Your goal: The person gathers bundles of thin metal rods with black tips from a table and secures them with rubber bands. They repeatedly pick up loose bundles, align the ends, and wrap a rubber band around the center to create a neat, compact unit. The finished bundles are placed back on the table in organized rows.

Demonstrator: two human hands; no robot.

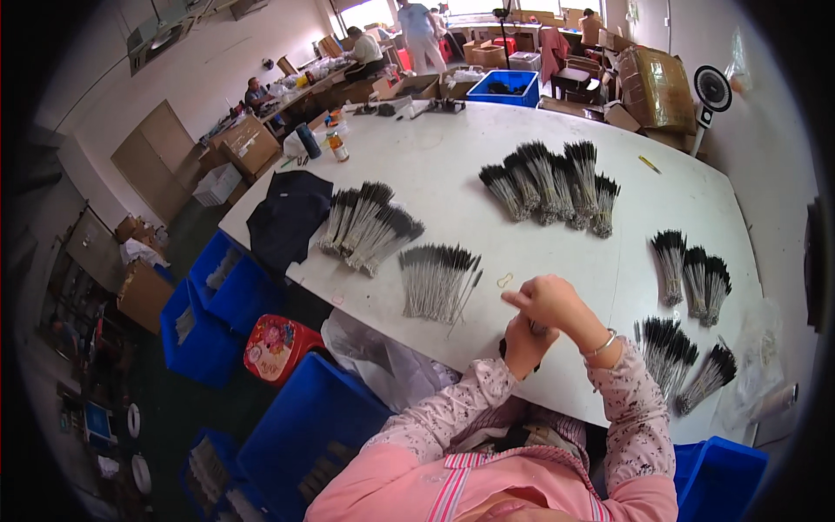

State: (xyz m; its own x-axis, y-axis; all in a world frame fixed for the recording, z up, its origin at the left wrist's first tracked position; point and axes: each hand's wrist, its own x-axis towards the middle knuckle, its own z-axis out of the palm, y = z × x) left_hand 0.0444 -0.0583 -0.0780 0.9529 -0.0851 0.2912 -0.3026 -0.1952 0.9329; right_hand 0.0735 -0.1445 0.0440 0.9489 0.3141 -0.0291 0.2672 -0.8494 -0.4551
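Note:
My left hand (525,348) is closed around what looks like a bundle of thin wire brushes, mostly hidden; only a greyish end and some dark bits show. Over its top lies my right hand (557,304), bangle at the wrist, fingers curled against the bundle's end and one digit pointing left. What the right fingers pinch is hidden. On the table just beyond, a loose rubber band (504,280) lies apart from both hands. To the left, a row of loose wire brushes (435,283) with black tips is spread flat, a few strays at its right edge.
More brush bundles lie at the table's left (370,226), far middle (552,183) and right (665,357). A dark cloth (289,217) hangs over the left edge. Blue crates (304,426) and a red stool (280,350) stand below. A fan (711,91) and co-workers are farther off.

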